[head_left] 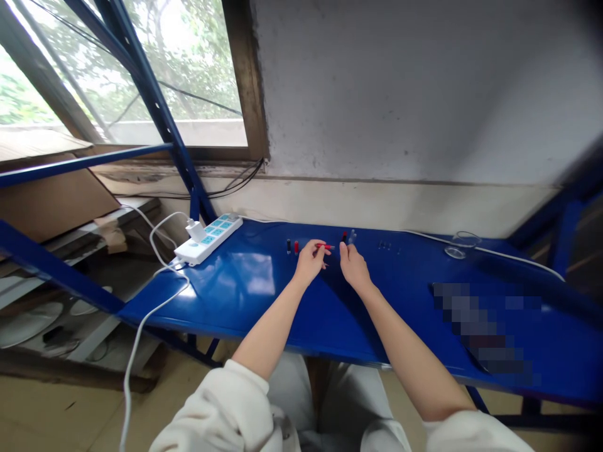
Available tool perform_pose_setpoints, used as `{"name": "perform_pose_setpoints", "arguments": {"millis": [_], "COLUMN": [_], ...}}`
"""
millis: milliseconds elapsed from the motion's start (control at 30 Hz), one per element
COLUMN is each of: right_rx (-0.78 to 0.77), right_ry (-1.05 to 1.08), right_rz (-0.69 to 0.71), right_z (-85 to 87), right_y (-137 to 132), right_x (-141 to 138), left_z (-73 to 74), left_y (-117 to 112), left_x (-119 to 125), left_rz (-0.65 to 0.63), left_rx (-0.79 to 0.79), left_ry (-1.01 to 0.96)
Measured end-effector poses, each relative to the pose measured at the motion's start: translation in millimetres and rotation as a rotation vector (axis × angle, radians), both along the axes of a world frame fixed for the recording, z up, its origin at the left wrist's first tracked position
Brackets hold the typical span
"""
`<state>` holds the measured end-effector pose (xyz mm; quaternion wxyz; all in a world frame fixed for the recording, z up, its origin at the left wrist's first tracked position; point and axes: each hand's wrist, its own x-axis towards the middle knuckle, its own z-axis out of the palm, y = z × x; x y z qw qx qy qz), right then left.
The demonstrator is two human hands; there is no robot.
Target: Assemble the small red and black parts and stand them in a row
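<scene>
Over the blue table (226, 307), my left hand (309, 262) pinches a slim red tube (324, 246) whose narrow tip points right. My right hand (355, 267) is just right of that tip, its fingers drawn together; what they hold, if anything, is hidden. Right above its fingertips show a small dark piece with a red top (344, 236) and a clear piece (352, 236); I cannot tell whether the hand touches them. To the left of my left hand stand a small black cylinder (289, 246) and a small red cylinder (296, 247).
Several tiny clear parts (384, 245) lie right of my hands. Farther right is a clear round container (455, 252). A pixelated dark flat object (480, 326) lies front right. A white power strip (210, 239) with a cable sits at the left, beside a blue metal frame (155, 100).
</scene>
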<state>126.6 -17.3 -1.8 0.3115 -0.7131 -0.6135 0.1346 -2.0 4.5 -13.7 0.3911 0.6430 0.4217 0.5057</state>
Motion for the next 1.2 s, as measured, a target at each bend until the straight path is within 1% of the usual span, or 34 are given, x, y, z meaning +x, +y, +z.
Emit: {"name": "perform_pose_setpoints", "arguments": {"millis": [67,167,300,400,500,600,700,800,900,1033,1133,1200], "right_rx": [0.019,0.098,0.244,0.308,0.323,0.324,0.332,0.333,0.313,0.288,0.321,0.340], "right_ry": [0.084,0.196,0.299,0.314,0.289,0.261,0.249,0.188,0.083,-0.016,-0.062,-0.083], "right_rz": [0.041,0.115,0.158,0.165,0.214,0.295,0.365,0.380,0.365,0.356,0.374,0.382], "right_z": [-2.5,-5.5,-5.0,-1.2,3.0,4.5,2.5,-1.0,-2.6,-1.8,-1.7,-1.8], "right_y": [2,3,2,0,-2,0,4,7,7,4,4,5], "right_x": [1,1,0,1,3,7,12,14,16,17,17,17], "left_z": [2.1,6.9,12.0,12.5,11.2,9.6,7.6,4.9,2.9,3.7,5.2,5.4], "left_y": [-2,-7,-12,-12,-10,-8,-5,-3,-2,-3,-5,-5], "left_x": [5,7,6,5,5,5,4,3,3,4,4,5], "left_rz": [-0.111,-0.203,-0.213,-0.192,-0.138,-0.085,-0.024,0.019,0.015,-0.036,-0.071,-0.067], "left_rx": [-0.059,-0.120,-0.153,-0.168,-0.187,-0.178,-0.166,-0.160,-0.162,-0.180,-0.181,-0.176], "left_ry": [-0.141,-0.213,-0.243,-0.268,-0.286,-0.315,-0.345,-0.372,-0.378,-0.357,-0.338,-0.330]}}
